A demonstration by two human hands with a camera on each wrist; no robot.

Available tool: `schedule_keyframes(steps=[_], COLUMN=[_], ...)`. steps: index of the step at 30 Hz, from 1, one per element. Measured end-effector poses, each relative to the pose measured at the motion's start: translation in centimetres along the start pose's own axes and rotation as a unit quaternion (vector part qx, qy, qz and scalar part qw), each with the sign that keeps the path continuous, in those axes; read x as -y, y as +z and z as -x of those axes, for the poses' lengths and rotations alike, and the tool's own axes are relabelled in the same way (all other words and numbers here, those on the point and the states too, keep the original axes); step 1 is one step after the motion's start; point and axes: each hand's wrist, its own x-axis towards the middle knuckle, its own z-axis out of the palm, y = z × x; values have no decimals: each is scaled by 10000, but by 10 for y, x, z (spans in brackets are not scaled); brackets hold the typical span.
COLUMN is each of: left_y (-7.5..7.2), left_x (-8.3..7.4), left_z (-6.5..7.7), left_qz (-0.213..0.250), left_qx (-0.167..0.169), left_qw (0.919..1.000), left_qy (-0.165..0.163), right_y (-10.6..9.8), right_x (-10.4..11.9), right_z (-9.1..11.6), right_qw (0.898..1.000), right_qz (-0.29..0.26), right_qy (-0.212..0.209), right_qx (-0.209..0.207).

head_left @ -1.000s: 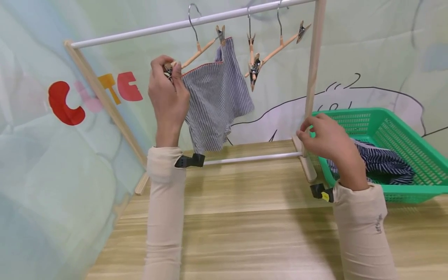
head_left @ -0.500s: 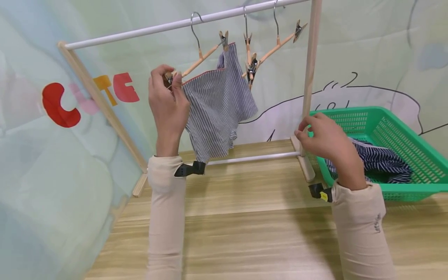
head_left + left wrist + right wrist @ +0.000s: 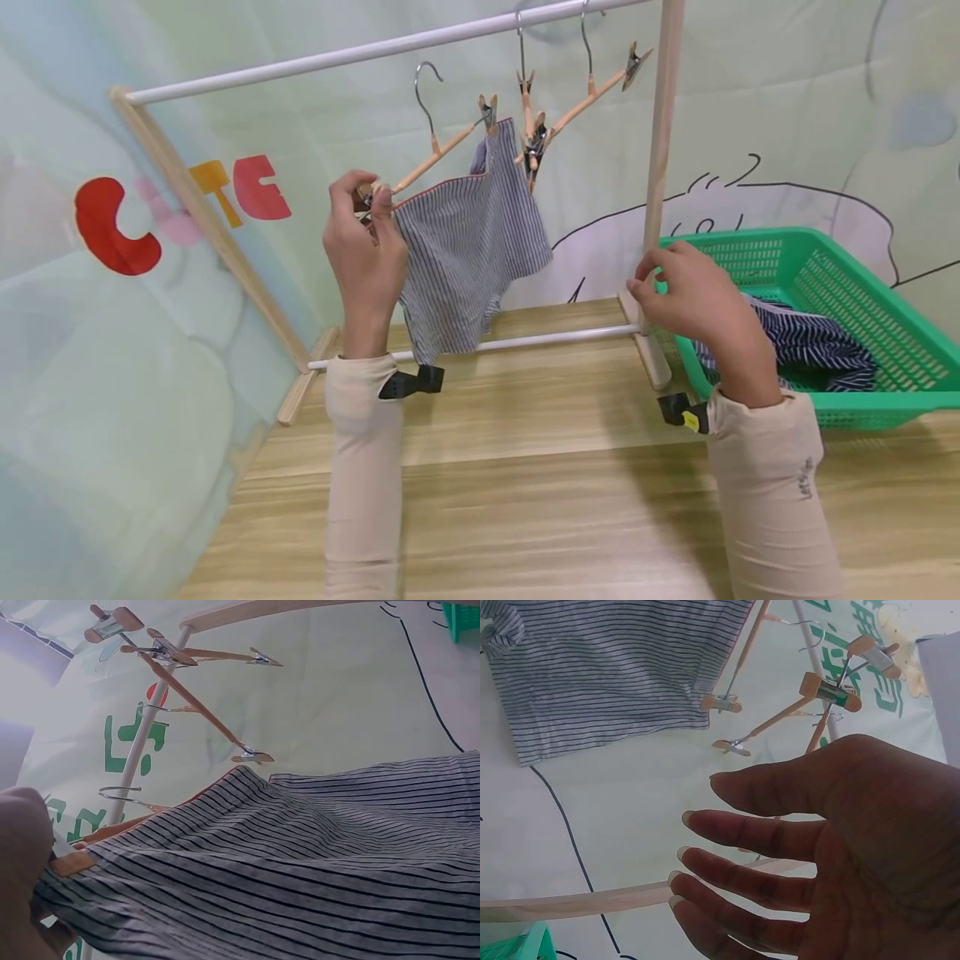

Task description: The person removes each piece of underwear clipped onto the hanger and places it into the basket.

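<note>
In the head view my left hand [image 3: 366, 267] pinches the left clip end of a wooden clip hanger [image 3: 438, 157]. Grey striped shorts [image 3: 457, 258] with a red waist edge hang from the hanger's clips. The hanger's metal hook [image 3: 422, 92] shows below the white rail [image 3: 337, 57], apart from it. My right hand [image 3: 693, 304] hovers by the rack's right post [image 3: 663, 125], loosely bent and holding nothing; in the right wrist view its fingers [image 3: 742, 877] are spread from the thumb. The left wrist view shows the striped cloth close under my left thumb [image 3: 19, 847].
Two more clip hangers [image 3: 588, 104] hang at the rail's right end. A green basket [image 3: 885, 400] with dark striped clothing [image 3: 825, 346] stands right of the rack. The rack's lower bar [image 3: 562, 337] crosses above the wooden table [image 3: 525, 517]. A printed curtain hangs behind.
My left hand has lowered the hanger and shorts; the hook, which overlapped the rail before, is now below it. My right hand keeps nearly the same place, and the view has shifted slightly.
</note>
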Motion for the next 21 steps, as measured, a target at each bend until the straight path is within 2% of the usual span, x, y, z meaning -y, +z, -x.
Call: schedule_keyframes(steps=[4,14,21], left_y=[2,0,2], left_x=[4,17,22], left_z=[7,32,31], left_qz=[114,204,341], left_qx=[-63,88,210], left_qw=[9998,9995,9991], left_qy=[-122,-222,-140], right_y=[0,5,2], right_x=[1,1,2], right_z=[0,2,-2], right_qw=[10000,9998,9999], right_qz=[-19,-49,81], right_qy=[43,137,69], right_qx=[9,165,68])
